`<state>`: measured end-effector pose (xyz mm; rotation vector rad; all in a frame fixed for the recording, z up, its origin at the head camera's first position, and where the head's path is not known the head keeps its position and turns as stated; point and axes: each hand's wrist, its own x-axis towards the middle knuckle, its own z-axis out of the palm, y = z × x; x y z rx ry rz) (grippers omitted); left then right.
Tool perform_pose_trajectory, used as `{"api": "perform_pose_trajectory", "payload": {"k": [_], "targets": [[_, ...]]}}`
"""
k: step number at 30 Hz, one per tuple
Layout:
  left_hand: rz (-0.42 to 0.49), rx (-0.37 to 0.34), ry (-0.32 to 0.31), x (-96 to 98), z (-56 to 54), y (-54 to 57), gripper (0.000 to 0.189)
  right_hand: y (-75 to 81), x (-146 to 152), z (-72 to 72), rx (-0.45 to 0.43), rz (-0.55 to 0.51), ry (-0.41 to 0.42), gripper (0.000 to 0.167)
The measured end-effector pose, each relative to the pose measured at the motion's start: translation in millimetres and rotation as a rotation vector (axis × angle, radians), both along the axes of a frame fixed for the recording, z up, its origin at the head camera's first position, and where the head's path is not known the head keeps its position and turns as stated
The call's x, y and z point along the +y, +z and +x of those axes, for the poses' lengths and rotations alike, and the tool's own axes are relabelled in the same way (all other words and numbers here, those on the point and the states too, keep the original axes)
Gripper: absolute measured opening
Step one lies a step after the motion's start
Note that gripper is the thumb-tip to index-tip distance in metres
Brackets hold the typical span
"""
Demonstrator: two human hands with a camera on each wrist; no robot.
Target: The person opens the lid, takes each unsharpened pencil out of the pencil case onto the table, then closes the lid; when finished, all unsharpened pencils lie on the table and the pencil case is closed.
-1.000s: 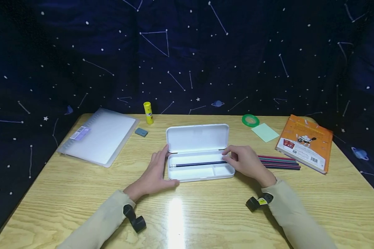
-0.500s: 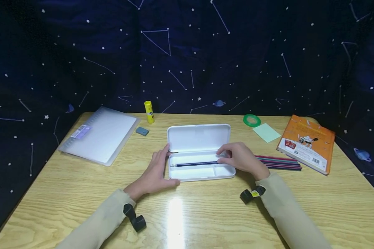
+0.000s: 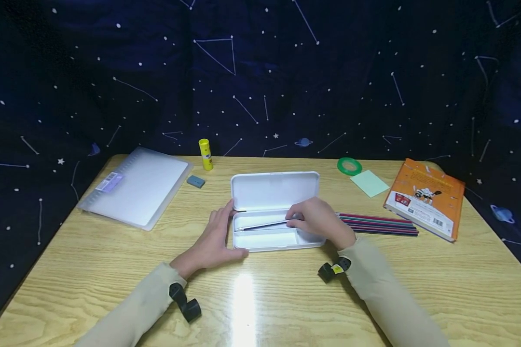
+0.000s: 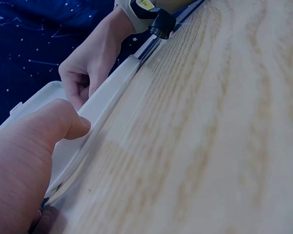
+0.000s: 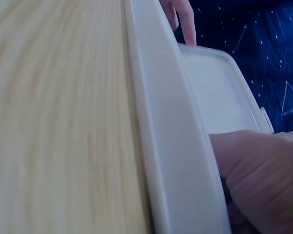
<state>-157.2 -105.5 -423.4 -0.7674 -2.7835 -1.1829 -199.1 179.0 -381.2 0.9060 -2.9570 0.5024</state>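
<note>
A white pencil case [image 3: 267, 241] lies on the table with its lid [image 3: 273, 191] standing up behind. My left hand [image 3: 214, 238] spans its left end, fingers at the hinge side and the thumb [image 4: 71, 122] bent over the front rim. Inside the case is a dark pencil [image 3: 265, 225], its eraser end low at the left. My right hand [image 3: 317, 219] pinches this pencil further right and hides the rest of it. In the right wrist view the front wall of the case [image 5: 171, 112] covers the fingertips of that hand.
Several colored pencils [image 3: 382, 225] lie right of the case. Behind them are green tape [image 3: 349, 166], a pale green paper square [image 3: 370, 183] and an orange book [image 3: 425, 197]. A ring binder [image 3: 139, 188], grey eraser [image 3: 196, 181] and yellow glue stick [image 3: 206, 154] are back left.
My right hand has slid leftward along the pencil, deeper over the case, and the pencil now tilts up toward that hand. My left hand has stayed at the case's left end.
</note>
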Motion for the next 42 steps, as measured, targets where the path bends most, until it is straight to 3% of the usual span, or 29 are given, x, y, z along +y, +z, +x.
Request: {"api": "perform_pose_trajectory", "payload": {"k": [12,16,22,30,42], "targets": [[0.003,-0.006,0.005,-0.3,-0.1,1.3,0.120,-0.6,-17,4.0,0.009,0.076,-0.021,0.012],[0.003,-0.003,0.002,0.5,-2.0,1.7,0.120,2.8,-15,6.1,0.056,0.076,-0.023,0.012],[0.000,-0.007,0.002,0.5,-1.1,1.4,0.120,8.1,-5,13.4,0.050,0.030,-0.074,0.011],[-0.012,-0.023,0.006,0.3,0.8,1.9,0.119,4.9,35,19.2,0.077,-0.021,-0.158,0.013],[-0.008,-0.002,0.010,0.3,-0.1,-0.5,0.121,-1.1,114,43.7,0.134,-0.055,-0.269,0.006]]}}
